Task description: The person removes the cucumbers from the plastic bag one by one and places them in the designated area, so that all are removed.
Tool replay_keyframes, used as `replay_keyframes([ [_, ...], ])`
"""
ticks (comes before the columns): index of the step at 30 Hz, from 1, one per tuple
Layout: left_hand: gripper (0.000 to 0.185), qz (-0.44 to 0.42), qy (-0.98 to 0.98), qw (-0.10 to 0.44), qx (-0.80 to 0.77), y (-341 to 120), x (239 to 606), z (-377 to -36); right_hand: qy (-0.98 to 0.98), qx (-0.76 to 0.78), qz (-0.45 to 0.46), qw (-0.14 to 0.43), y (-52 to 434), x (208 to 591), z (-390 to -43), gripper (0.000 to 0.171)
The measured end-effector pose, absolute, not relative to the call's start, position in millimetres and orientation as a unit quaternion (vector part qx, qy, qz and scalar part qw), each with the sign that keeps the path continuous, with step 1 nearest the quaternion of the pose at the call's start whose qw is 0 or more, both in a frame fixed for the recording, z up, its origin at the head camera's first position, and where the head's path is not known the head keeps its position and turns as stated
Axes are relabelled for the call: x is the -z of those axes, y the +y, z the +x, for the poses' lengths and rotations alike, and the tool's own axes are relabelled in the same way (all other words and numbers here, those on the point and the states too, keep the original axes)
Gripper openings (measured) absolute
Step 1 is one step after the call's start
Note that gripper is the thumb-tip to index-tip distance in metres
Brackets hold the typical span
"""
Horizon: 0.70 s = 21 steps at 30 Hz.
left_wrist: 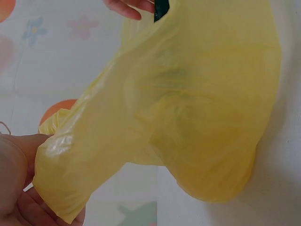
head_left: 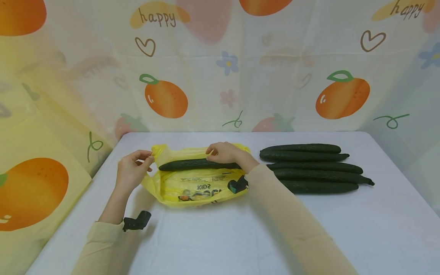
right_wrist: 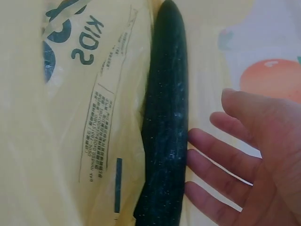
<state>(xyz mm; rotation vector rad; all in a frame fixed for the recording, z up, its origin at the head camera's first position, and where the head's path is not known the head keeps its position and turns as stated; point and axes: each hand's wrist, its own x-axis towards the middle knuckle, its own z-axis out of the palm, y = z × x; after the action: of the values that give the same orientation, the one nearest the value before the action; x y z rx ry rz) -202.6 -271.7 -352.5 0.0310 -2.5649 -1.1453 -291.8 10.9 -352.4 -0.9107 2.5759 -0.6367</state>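
Observation:
A yellow plastic bag (head_left: pixel 199 187) printed "KIDS" lies on the white table (head_left: pixel 220 236). My left hand (head_left: pixel 147 158) pinches the bag's left rim and lifts it; in the left wrist view the gathered plastic (left_wrist: pixel 155 117) stretches away from that hand (left_wrist: pixel 19 183). One dark green cucumber (head_left: pixel 192 164) lies lengthwise in the bag's mouth. My right hand (head_left: pixel 216 152) rests over its right half. In the right wrist view the straight fingers (right_wrist: pixel 211 150) touch the side of the cucumber (right_wrist: pixel 164 122) without wrapping it.
Several more long cucumbers (head_left: pixel 313 168) lie stacked side by side on the table, just right of the bag. A fruit-patterned curtain (head_left: pixel 220 65) closes off the back and both sides. Bare tabletop stretches in front of the bag.

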Motion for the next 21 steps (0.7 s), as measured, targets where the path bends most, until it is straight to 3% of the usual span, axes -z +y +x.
replay_keyframes([
  [21,0.018,0.013,-0.902,0.166,0.398,-272,352,-203,0.908,0.241,-0.313,0.14,6,381,-290,0.037],
])
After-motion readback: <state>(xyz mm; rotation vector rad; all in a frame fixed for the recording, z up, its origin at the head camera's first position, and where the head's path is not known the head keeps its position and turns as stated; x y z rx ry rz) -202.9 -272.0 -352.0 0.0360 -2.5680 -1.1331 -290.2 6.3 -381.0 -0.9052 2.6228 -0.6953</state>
